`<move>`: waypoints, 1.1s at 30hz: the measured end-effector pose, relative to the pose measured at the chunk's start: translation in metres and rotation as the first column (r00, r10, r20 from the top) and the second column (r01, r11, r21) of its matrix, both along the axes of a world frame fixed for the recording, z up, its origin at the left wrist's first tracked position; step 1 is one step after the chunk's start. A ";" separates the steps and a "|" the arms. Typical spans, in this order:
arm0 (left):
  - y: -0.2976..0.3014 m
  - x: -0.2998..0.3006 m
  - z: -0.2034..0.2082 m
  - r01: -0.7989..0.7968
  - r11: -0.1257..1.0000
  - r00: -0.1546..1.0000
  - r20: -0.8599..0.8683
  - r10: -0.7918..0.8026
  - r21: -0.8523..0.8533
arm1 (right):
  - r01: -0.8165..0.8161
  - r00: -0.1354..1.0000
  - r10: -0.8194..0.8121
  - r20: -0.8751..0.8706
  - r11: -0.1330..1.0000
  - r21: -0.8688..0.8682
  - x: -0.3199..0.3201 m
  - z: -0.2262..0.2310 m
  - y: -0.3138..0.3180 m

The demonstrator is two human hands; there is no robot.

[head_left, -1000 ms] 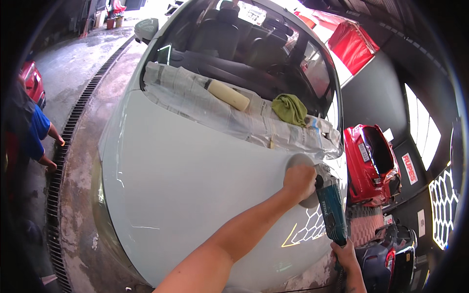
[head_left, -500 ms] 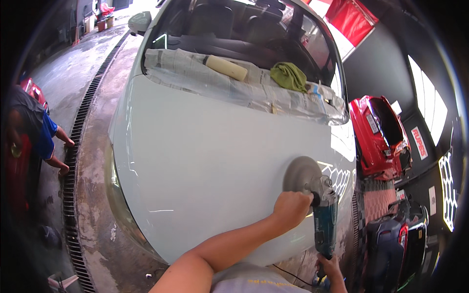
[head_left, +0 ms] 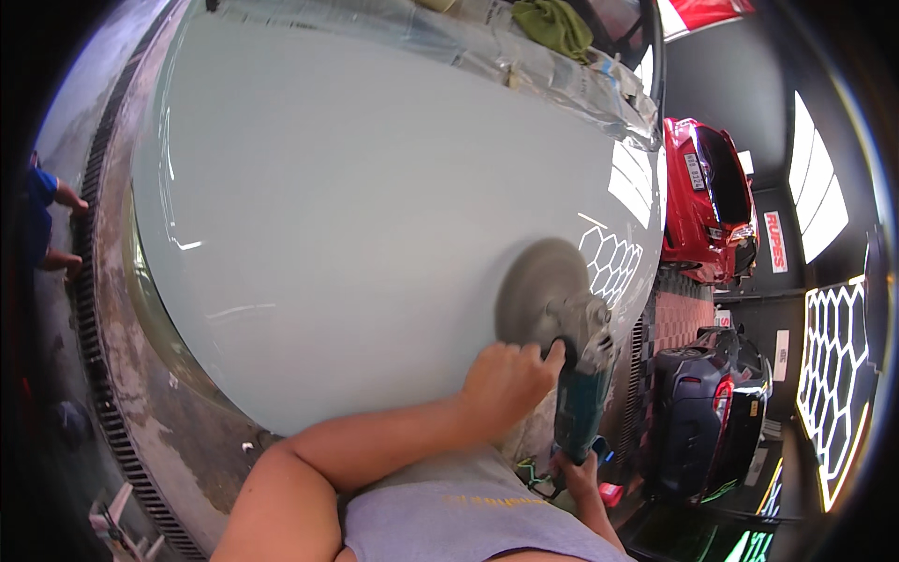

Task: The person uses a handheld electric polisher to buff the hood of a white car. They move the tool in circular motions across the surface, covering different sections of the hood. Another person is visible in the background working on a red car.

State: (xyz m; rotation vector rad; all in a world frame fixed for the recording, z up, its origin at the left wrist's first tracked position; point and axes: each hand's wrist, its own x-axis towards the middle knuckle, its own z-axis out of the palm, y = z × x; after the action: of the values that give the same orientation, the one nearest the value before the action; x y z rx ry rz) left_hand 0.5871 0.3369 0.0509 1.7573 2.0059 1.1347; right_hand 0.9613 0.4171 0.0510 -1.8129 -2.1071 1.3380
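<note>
A teal power polisher (head_left: 578, 407) with a metal gear head stands over the right part of a white car's hood (head_left: 328, 178). Its round grey pad (head_left: 543, 292) lies against the paint and is blurred, as if spinning. My left hand (head_left: 510, 386) is closed round the black side handle by the gear head, with the forearm crossing from the lower left. At the tool's rear end, my right hand (head_left: 578, 471) grips the body; its fingers are partly hidden.
Plastic-covered newspaper (head_left: 487, 42) with a green cloth (head_left: 554, 26) lies along the windshield base. A red car (head_left: 688, 220) and a dark car (head_left: 688, 421) stand to the right. At left, another person's arms (head_left: 66, 197) show beside a floor drain grate (head_left: 94, 281).
My view has shifted, so most of the windshield has left the picture and the hood looks larger. Both hands keep hold of the polisher, which has moved up and left in the picture.
</note>
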 end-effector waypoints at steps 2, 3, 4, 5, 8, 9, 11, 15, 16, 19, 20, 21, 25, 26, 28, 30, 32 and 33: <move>0.021 -0.022 0.008 -0.038 0.999 0.998 0.051 0.037 0.021 | -0.023 0.999 0.026 -0.037 0.996 0.084 -0.025 0.018 0.020; 0.033 -0.036 0.015 -0.060 0.998 0.995 0.085 0.057 0.037 | -0.028 0.997 0.036 -0.063 0.991 0.134 -0.039 0.027 0.033; 0.046 -0.050 0.019 -0.080 0.995 0.990 0.119 0.073 0.054 | -0.029 0.995 0.046 -0.090 0.982 0.186 -0.054 0.035 0.046; 0.059 -0.063 0.021 -0.116 0.985 0.986 0.138 0.098 0.130 | -0.043 0.992 0.067 -0.104 0.975 0.217 -0.067 0.041 0.061; 0.096 -0.102 0.028 -0.218 0.934 0.968 0.185 0.170 0.282 | -0.107 0.992 0.122 -0.029 0.946 0.307 -0.110 0.064 0.103; 0.106 -0.115 0.034 -0.246 0.924 0.962 0.188 0.197 0.294 | -0.133 0.991 0.136 0.014 0.932 0.336 -0.126 0.074 0.115; 0.128 -0.143 0.042 -0.303 0.903 0.949 0.189 0.254 0.306 | -0.172 0.985 0.159 0.068 0.928 0.330 -0.163 0.096 0.138; 0.145 -0.184 0.059 -0.343 0.895 0.935 0.193 0.297 0.286 | -0.226 0.974 0.201 0.107 0.919 0.325 -0.205 0.127 0.166; 0.143 -0.189 0.061 -0.332 0.900 0.939 0.191 0.286 0.281 | -0.199 0.979 0.170 0.116 0.924 0.326 -0.212 0.132 0.165; 0.134 -0.194 0.064 -0.301 0.915 0.948 0.192 0.255 0.270 | -0.225 0.973 0.193 0.127 0.919 0.324 -0.214 0.135 0.158; 0.130 -0.191 0.064 -0.288 0.919 0.951 0.193 0.241 0.268 | -0.222 0.974 0.196 0.112 0.926 0.306 -0.206 0.131 0.158; 0.125 -0.187 0.063 -0.275 0.924 0.955 0.191 0.229 0.266 | -0.209 0.977 0.184 0.108 0.929 0.305 -0.198 0.125 0.156; 0.106 -0.143 0.044 -0.255 0.920 0.961 0.181 0.208 0.298 | -0.124 0.990 0.104 0.091 0.957 0.262 -0.163 0.091 0.128; 0.096 -0.129 0.039 -0.215 0.928 0.969 0.187 0.164 0.303 | -0.107 0.992 0.088 0.086 0.964 0.243 -0.147 0.080 0.119; 0.080 -0.099 0.028 -0.172 0.941 0.973 0.197 0.118 0.290 | -0.051 0.998 0.040 0.056 0.977 0.207 -0.116 0.056 0.097; 0.073 -0.061 0.016 -0.173 0.951 0.971 0.205 0.121 0.257 | 0.023 0.999 -0.026 0.019 0.986 0.162 -0.083 0.035 0.076; 0.075 -0.032 0.006 -0.092 0.971 0.988 0.139 0.062 0.222 | 0.118 0.993 -0.116 -0.022 0.987 0.111 -0.050 0.014 0.055; 0.076 -0.016 0.001 -0.048 0.978 0.994 0.102 0.027 0.202 | 0.180 0.983 -0.175 -0.058 0.980 0.084 -0.032 0.001 0.043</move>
State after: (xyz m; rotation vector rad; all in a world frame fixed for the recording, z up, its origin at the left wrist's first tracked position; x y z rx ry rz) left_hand 0.5714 0.4132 0.0514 1.7238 1.9320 1.4564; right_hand 0.9288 0.4599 0.0518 -1.8597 -1.8964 1.2138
